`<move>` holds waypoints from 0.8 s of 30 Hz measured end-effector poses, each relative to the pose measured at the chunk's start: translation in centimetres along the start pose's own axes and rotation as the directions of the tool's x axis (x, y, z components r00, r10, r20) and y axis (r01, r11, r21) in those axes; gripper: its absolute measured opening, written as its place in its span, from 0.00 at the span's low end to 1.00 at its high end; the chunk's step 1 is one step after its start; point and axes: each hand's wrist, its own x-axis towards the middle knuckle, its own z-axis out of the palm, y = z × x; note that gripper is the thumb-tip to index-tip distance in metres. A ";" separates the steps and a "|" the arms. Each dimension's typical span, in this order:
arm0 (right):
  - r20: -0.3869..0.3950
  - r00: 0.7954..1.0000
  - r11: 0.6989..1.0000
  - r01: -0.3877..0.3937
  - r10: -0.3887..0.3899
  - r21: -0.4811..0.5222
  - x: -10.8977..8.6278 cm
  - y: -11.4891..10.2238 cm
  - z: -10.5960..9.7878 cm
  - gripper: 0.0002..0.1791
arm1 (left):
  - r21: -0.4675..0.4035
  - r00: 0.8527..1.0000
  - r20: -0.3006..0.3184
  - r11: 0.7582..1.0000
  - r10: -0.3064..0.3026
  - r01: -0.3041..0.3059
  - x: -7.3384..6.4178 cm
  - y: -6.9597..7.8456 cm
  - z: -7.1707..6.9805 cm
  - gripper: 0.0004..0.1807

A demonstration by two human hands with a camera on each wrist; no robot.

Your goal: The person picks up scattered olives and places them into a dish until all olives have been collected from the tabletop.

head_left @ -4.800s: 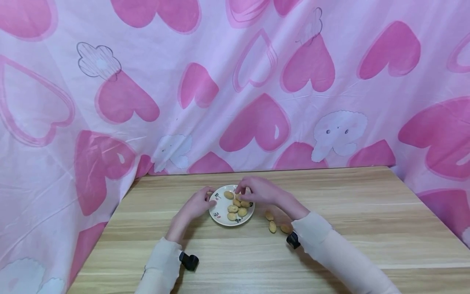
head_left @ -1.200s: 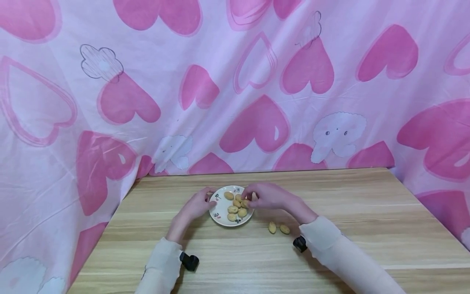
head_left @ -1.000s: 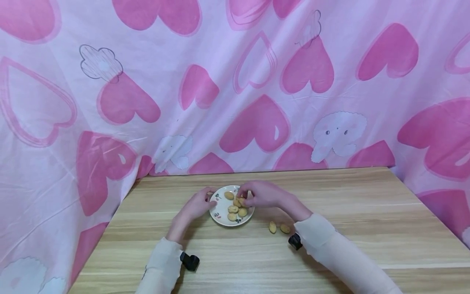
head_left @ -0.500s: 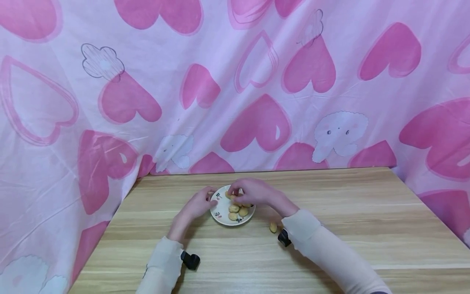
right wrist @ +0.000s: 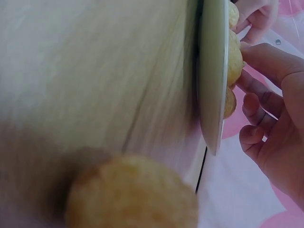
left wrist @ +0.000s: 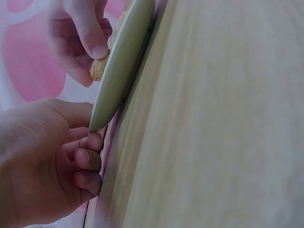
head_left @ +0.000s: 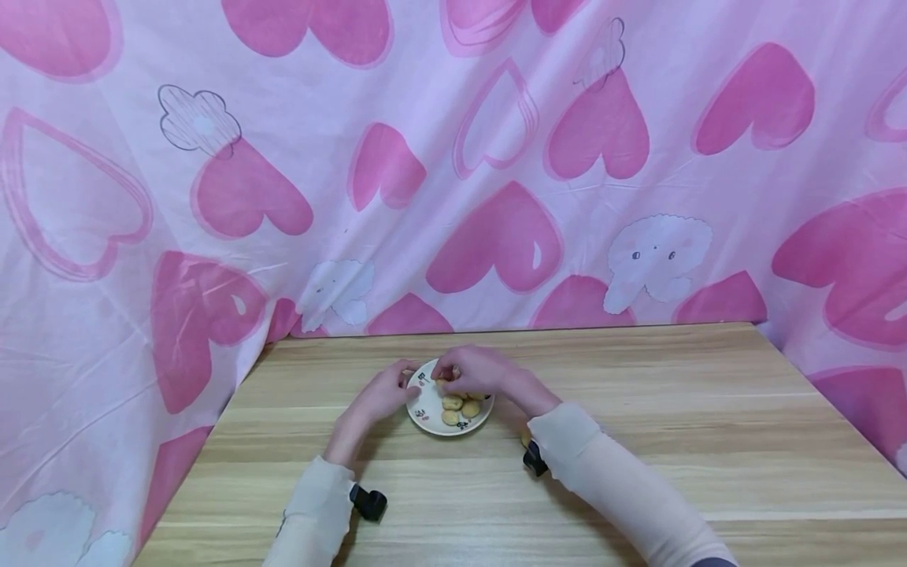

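A round white plate (head_left: 429, 403) with small printed motifs holds several small oval golden-brown pastries (head_left: 452, 402). My left hand (head_left: 380, 391) grips its left rim, with the thumb on top and curled fingers underneath, as the left wrist view shows. Over the plate's upper left, my right hand (head_left: 478, 370) pinches one oval pastry (left wrist: 97, 70) between thumb and fingers, close to the plate's surface. In the head view, that hand covers part of the group. The right wrist view shows pastries (right wrist: 233, 59) along the plate beside the right thumb.
One loose pastry (right wrist: 133, 192) lies on the wooden table (head_left: 439, 488), mostly behind my right wrist in the head view. Black wrist cameras, one (head_left: 368, 502) on the left and one (head_left: 535, 458) on the right, hang below the sleeves. A pink heart-print cloth (head_left: 496, 236) stands behind.
My right hand has moved left across the plate to its upper-left pastry. Of three loose pastries seen earliest, one is gone from the table and another is now hidden by my arm. Left hand unchanged.
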 end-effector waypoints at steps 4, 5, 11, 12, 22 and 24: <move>0.005 1.000 0.999 -0.007 0.008 -0.040 0.3 -0.4 0.2 0.13 | 0.006 1.000 0.002 1.000 0.008 -0.008 0.0 0.0 0.0 0.25; 0.007 1.000 0.999 -0.009 0.009 -0.053 0.4 -0.5 0.2 0.13 | 0.007 1.000 0.003 1.000 0.008 -0.008 0.0 0.0 0.0 0.25; 0.014 1.000 0.991 0.024 -0.022 -0.128 0.7 -1.1 0.3 0.12 | -0.006 1.000 -0.002 1.000 -0.006 0.006 0.0 0.1 0.0 0.25; 0.012 0.999 0.991 0.031 -0.029 -0.132 0.7 -1.1 0.3 0.12 | -0.007 1.000 -0.002 1.000 -0.008 0.008 0.0 0.1 0.0 0.25; -0.029 0.999 0.998 0.022 -0.024 -0.067 -0.3 -0.6 0.1 0.10 | -0.012 1.000 -0.002 1.000 -0.010 0.010 0.1 0.0 0.1 0.25; -0.040 0.999 0.998 0.029 -0.032 -0.063 -0.7 -0.5 0.0 0.10 | -0.005 1.000 -0.003 1.000 -0.010 0.010 0.1 0.0 0.1 0.25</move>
